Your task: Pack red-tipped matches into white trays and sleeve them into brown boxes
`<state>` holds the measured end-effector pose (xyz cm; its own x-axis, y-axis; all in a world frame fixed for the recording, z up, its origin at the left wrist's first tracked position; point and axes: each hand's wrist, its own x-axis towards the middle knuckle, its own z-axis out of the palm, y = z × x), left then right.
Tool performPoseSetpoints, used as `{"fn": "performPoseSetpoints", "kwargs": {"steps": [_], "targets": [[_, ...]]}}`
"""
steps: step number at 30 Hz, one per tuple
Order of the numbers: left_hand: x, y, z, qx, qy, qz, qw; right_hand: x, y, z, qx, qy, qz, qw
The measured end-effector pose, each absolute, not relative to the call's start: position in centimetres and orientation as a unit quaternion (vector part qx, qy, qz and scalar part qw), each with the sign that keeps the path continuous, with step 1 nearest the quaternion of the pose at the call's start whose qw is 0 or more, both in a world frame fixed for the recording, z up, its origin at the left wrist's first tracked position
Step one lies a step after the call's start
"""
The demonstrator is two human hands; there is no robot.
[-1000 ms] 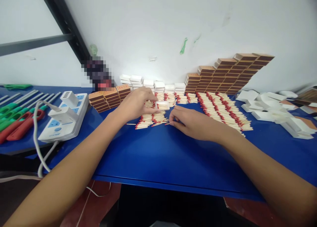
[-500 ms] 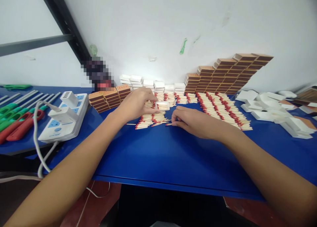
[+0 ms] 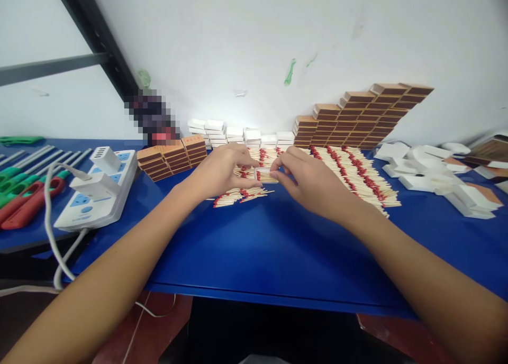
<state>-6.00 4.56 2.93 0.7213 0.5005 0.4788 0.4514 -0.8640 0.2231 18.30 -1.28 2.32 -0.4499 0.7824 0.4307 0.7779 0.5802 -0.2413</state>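
Observation:
My left hand [image 3: 220,168] is closed around a small white matchbox tray [image 3: 265,174] half filled with red-tipped matches, held just above the blue table [image 3: 270,247]. My right hand [image 3: 313,181] has its fingertips pinched at the tray's right end, pressing matches into it. A loose heap of matches [image 3: 238,196] lies on the table under my hands. A long spread of matches [image 3: 353,176] runs to the right behind my right hand.
Stacked brown matchbox sleeves [image 3: 357,118] stand at the back wall, more sleeves [image 3: 172,155] at the left. White empty trays [image 3: 242,134] line the back; others [image 3: 436,179] are scattered at right. A white power strip [image 3: 97,187] and red and green tools [image 3: 24,194] lie at left.
My right hand has lifted from the table beside the match heap and moved up and back to the tray in my left hand. The camera has shifted slightly.

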Motion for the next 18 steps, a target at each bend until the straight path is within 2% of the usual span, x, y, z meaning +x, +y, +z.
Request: {"fn": "performPoseSetpoints", "kwargs": {"steps": [4, 13, 18], "targets": [[-6.6, 5.1, 3.1, 0.922, 0.275, 0.272, 0.038, 18.8, -1.1, 2.7, -0.449, -0.852, 0.008, 0.269], [-7.1, 5.5, 3.3, 0.918, 0.294, 0.266, 0.015, 19.5, 0.0, 0.9, -0.467, -0.869, 0.118, 0.112], [-7.2, 5.4, 3.3, 0.917, 0.3, 0.261, 0.009, 19.5, -0.5, 1.8, -0.444, -0.877, 0.133, 0.124]]}}
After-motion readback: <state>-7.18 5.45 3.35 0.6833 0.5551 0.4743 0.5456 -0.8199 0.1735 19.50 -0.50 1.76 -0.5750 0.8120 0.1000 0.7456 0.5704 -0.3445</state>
